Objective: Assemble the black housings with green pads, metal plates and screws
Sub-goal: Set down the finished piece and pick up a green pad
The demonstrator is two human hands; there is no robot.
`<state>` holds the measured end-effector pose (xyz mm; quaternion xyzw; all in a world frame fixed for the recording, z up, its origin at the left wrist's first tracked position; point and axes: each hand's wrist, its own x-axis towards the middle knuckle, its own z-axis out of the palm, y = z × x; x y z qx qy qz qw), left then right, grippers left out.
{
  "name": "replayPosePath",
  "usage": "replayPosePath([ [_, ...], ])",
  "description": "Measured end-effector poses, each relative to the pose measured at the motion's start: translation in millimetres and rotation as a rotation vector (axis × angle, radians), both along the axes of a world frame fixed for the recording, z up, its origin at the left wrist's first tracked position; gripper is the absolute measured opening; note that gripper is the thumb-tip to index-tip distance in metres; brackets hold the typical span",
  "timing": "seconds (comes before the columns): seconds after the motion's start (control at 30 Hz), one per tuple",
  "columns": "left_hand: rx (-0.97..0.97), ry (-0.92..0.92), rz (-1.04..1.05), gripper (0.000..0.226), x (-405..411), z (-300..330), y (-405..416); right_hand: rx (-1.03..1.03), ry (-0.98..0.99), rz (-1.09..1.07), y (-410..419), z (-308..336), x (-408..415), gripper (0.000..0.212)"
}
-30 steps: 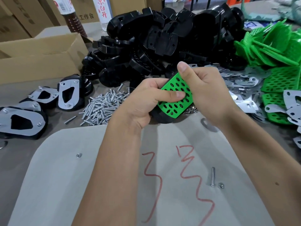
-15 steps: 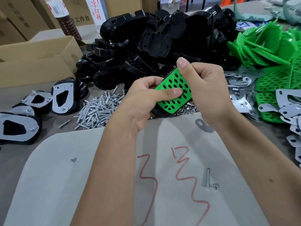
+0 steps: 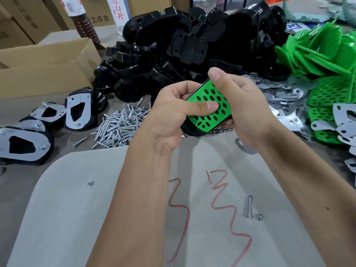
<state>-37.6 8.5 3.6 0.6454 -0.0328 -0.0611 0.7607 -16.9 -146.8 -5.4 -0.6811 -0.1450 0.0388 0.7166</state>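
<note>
Above the grey work mat, my left hand (image 3: 173,114) and my right hand (image 3: 242,105) both grip one black housing (image 3: 192,130) with a perforated green pad (image 3: 210,110) on its face. My left thumb presses on the pad's middle; my right thumb lies over its upper corner. A big heap of black housings (image 3: 192,41) fills the back. Loose green pads (image 3: 327,54) lie at the right, metal plates (image 3: 285,95) spread beside them, and a pile of screws (image 3: 119,126) sits left of my hands.
Three finished housings with metal plates (image 3: 77,110) lie at the left. An open cardboard box (image 3: 44,72) stands behind them. On the grey mat (image 3: 77,218) with red scribbles lie a single screw (image 3: 249,207), a nut (image 3: 259,217) and another nut (image 3: 90,183).
Both hands have stayed together on the housing with the pad. My left thumb has slid a little further over the pad's face. The view has shifted slightly.
</note>
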Motion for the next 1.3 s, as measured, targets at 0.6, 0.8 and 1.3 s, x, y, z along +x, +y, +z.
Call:
replayPosePath([
  [0.6, -0.300, 0.245, 0.346, 0.041, 8, -2, -8, -0.612, -0.426, -0.145, 12, -19, -1, 0.100],
  [0.8, -0.236, 0.205, 0.402, 0.028, 9, -3, -5, -0.668, -0.577, -0.217, 4, -16, 3, 0.085],
  [1.3, 0.004, 0.053, 0.400, 0.026, 1, 3, -10, -0.514, -0.428, -0.256, 7, -14, 0, 0.044],
])
